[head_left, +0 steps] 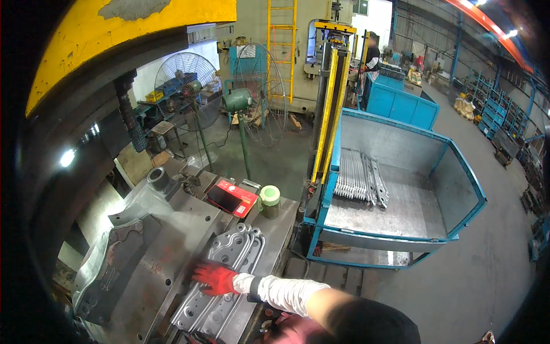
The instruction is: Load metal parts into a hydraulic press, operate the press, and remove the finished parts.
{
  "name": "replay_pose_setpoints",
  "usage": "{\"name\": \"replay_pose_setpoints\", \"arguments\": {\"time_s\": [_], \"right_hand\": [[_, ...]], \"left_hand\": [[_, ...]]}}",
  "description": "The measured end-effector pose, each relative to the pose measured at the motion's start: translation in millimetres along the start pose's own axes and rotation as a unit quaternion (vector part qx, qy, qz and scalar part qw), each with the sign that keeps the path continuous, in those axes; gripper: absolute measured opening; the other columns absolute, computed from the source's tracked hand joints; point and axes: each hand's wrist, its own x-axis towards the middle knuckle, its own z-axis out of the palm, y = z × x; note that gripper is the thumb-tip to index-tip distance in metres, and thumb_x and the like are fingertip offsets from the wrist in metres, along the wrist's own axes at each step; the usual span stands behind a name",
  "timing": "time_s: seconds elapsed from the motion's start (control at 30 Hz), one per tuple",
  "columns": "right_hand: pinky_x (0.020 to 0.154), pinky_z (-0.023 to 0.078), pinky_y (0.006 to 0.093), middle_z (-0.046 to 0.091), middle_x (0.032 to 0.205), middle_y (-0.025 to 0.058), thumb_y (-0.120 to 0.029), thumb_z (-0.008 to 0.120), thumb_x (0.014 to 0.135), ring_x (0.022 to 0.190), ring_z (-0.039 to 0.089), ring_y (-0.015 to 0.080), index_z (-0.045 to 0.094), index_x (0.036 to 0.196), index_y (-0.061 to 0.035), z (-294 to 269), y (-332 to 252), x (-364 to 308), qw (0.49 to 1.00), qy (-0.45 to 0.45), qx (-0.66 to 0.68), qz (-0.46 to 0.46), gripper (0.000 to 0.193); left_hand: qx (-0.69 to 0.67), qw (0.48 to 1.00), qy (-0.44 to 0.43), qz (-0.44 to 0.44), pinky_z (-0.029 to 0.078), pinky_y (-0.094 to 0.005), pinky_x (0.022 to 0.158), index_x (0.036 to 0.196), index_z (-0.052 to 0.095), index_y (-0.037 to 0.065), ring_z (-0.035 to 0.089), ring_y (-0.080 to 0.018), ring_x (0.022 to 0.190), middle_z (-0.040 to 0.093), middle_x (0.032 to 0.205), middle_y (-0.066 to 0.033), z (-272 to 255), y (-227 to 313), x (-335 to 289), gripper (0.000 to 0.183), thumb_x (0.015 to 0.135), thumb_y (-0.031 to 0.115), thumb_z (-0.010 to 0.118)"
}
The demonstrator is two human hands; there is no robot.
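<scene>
My right hand point(216, 278), in a red glove, reaches in from the lower right over grey stamped metal parts point(215, 314). Its fingers are stretched out across the top part near its middle, slightly blurred at the tips. The parts are long, pierced with holes, and lie side by side, partly overlapping, on the press bed's edge. At the lower rim, by the near end of these parts, a dark red patch looks like my left hand point(200, 337); its fingers are hidden. Left of the parts sits a large steel die point(172, 243) with a curved, shaped face.
Beyond the parts lie a red box point(246, 199) with a black phone point(225, 198) on it and a green-lidded jar point(270, 200). A blue-framed bin point(412, 212) at right holds a row of metal parts point(358, 178). Fans point(238, 100) and a person point(372, 57) stand farther back.
</scene>
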Motion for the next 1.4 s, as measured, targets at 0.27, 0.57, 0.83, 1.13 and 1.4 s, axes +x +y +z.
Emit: {"name": "replay_pose_setpoints", "arguments": {"time_s": [0.27, 0.57, 0.83, 1.13, 1.4], "right_hand": [[0.106, 0.032, 0.0479, 0.05, 0.126, 0.0204, -0.031, 0.062, 0.079, 0.124, 0.042, 0.0386, 0.051, 0.123, -0.0014, 1, 2, -1, 1.0, -0.018, -0.001, 0.007, 0.055], [0.107, 0.03, 0.0479, 0.048, 0.128, 0.0211, -0.033, 0.061, 0.079, 0.126, 0.04, 0.0388, 0.049, 0.126, -0.0019, 2, 1, -1, 0.999, -0.042, 0.007, 0.021, 0.057], [0.109, 0.028, 0.0473, 0.047, 0.13, 0.0214, -0.034, 0.061, 0.079, 0.127, 0.038, 0.0387, 0.048, 0.126, -0.0012, 10, 6, -2, 0.999, -0.038, 0.012, 0.01, 0.059], [0.106, 0.033, 0.0469, 0.05, 0.126, 0.0205, -0.031, 0.062, 0.079, 0.124, 0.042, 0.0379, 0.05, 0.124, -0.0014, 5, 2, -2, 1.0, -0.009, 0.001, 0.006, 0.055], [0.105, 0.034, 0.0476, 0.052, 0.122, 0.0203, -0.029, 0.063, 0.077, 0.12, 0.045, 0.0385, 0.052, 0.122, -0.0012, 10, 6, -3, 1.0, 0.027, 0.001, -0.012, 0.054]], "left_hand": [[-0.027, 0.999, -0.017, -0.023, 0.021, -0.0553, 0.109, 0.14, 0.035, 0.0, 0.03, -0.0431, 0.132, 0.031, 0.144, -0.0266, -27, 23, 13, 0.061, 0.093, 0.039, 0.041], [0.053, 0.998, -0.04, 0.002, 0.022, -0.056, 0.108, 0.14, 0.034, 0.002, 0.03, -0.0429, 0.133, 0.029, 0.145, -0.0256, -27, 22, 14, 0.06, 0.094, 0.039, 0.039], [0.193, 0.979, -0.068, 0.016, 0.023, -0.0558, 0.107, 0.14, 0.035, 0.003, 0.033, -0.0417, 0.13, 0.031, 0.144, -0.0247, 2, 2, 0, 0.06, 0.094, 0.041, 0.038], [0.05, 0.998, -0.027, -0.024, 0.026, -0.0534, 0.106, 0.138, 0.038, 0.0, 0.035, -0.0431, 0.128, 0.035, 0.142, -0.0266, -5, 2, 0, 0.06, 0.093, 0.04, 0.041], [0.236, 0.968, -0.077, 0.043, 0.027, -0.0527, 0.106, 0.138, 0.038, 0.0, 0.035, -0.0419, 0.13, 0.034, 0.142, -0.0264, -32, 25, 15, 0.056, 0.096, 0.038, 0.035]]}}
